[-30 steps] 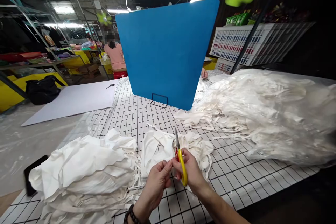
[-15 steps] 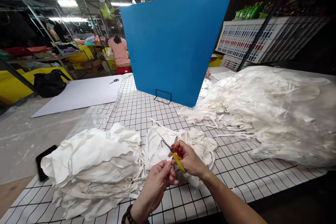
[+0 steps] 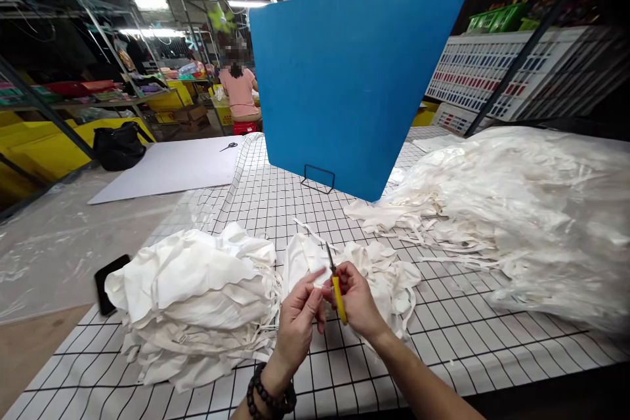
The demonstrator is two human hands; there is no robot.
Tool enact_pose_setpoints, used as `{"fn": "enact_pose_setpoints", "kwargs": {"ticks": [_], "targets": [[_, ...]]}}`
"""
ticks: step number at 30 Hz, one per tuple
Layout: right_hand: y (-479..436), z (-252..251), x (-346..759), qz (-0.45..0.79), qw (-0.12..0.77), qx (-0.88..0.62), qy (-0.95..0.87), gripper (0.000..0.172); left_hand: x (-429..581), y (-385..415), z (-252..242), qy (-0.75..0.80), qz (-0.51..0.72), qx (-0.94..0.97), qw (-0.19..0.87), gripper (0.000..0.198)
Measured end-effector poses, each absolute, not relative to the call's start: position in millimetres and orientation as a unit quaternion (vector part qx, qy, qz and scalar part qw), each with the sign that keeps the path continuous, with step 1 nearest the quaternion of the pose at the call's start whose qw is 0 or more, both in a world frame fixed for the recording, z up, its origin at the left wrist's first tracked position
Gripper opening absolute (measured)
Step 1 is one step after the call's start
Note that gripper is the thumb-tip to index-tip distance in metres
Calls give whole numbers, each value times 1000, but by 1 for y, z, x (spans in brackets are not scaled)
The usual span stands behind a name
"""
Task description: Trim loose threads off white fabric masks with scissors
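My right hand (image 3: 358, 300) is closed around a pair of scissors (image 3: 338, 299) with yellow handles, the dark blades pointing up and away from me. My left hand (image 3: 299, 318), a dark bead bracelet at its wrist, is beside it with thumb and fingers pinched together. A small off-white bit shows at its fingertips, too small to name. Behind both hands lie crumpled white cloth pieces (image 3: 388, 269) with thin straps. Left of them rises a stack of similar white cloth pieces (image 3: 191, 282), its strap ends hanging toward my hands.
A blue board (image 3: 339, 79) stands behind a black wire stand (image 3: 319, 178) on the grid-patterned tablecloth (image 3: 275, 200). At right bulges a clear plastic bag (image 3: 541, 210) of white cloth. A phone (image 3: 105, 285) lies left, dark scissors (image 3: 229, 146) farther back. A person (image 3: 239, 92) sits beyond.
The scissors have swung from pointing up-left to nearly upright. My left hand has risen, its fingertips now level with the scissor handles. The whole view has shifted slightly left.
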State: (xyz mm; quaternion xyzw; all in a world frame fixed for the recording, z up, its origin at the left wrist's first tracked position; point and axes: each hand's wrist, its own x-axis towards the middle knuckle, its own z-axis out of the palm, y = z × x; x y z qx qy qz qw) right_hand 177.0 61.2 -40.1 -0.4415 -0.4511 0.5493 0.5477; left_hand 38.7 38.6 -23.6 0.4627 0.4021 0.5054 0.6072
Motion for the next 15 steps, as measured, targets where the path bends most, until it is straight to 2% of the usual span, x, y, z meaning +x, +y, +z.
{"fn": "enact_pose_setpoints", "kwargs": {"ticks": [3,6,9,15], "targets": [[53,-21,204,517,477,-495,-511,34,38,41,-28,378,506,484,605,28],[42,5,233,387,322,-580,-641,36,35,43,-29,387,495,535,564,25],[33,23,247,291,195,-593,-725,41,31,44,-25,393,472,593,521,25],[30,27,239,214,158,-600,-755,39,29,43,-20,398,428,651,484,25]]}}
